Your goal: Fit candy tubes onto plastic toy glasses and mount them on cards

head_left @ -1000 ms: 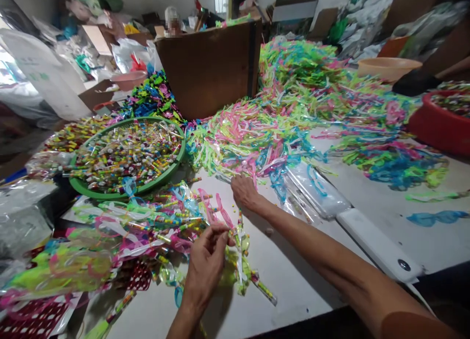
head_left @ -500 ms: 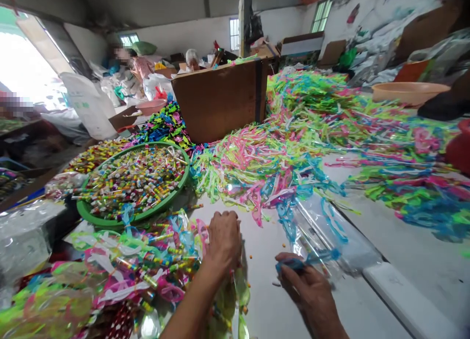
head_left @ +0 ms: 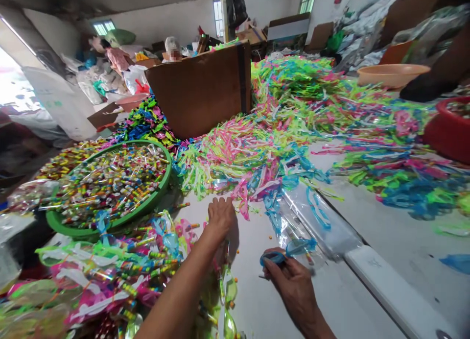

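My right hand (head_left: 293, 285) is closed on a pair of translucent blue plastic toy glasses (head_left: 272, 257), pinched between thumb and fingers above the white table. My left hand (head_left: 220, 216) is palm down over the table, beside pink plastic toy glasses (head_left: 242, 197) at the edge of the large pile. Its fingers are curled, and the fingertips and anything in them are hidden. Below my left forearm lies a heap of coloured glasses and candy-filled tubes (head_left: 128, 287). A few small orange bits (head_left: 270, 237) lie between my hands.
A green basin (head_left: 167, 182) full of candy tubes stands at the left. A big pile of coloured plastic glasses (head_left: 293, 99) spreads behind, by a brown cardboard box (head_left: 201, 94). Clear plastic bags (head_left: 323, 221) and a white device (head_left: 389, 285) lie right. People sit farther back.
My left hand has moved forward, away from the near heap, to the edge of the large pile. My right hand still holds the blue glasses. The view has shifted right.
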A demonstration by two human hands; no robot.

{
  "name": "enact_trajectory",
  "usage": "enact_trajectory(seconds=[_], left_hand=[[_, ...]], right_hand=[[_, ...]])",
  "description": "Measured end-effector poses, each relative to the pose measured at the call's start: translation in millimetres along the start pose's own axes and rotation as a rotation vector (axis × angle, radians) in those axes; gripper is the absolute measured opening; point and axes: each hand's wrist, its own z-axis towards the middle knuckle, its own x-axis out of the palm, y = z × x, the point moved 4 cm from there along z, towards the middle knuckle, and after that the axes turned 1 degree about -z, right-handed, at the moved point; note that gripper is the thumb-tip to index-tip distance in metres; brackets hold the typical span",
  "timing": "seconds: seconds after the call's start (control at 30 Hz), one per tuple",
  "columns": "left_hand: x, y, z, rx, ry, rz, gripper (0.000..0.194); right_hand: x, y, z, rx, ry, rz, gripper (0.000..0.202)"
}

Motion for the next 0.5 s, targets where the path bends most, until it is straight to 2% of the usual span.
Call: enact_trajectory(seconds=[0.23,0.4,0.5], left_hand=[[-7.1,13,-21,0.026,0.023,0.048,0.024],[-13.0,28,-34,0.034,0.025,0.032,0.024],[-17.0,24,-39,0.071,0.004,0.009,0.023]], right_hand=[[2,12,-2,0.095,-0.065,0.187,0.036],[1,45,15,-0.127,-0.007,0.036,0.026],[8,53,30,-0.148,-0.007,0.037,0.027]])
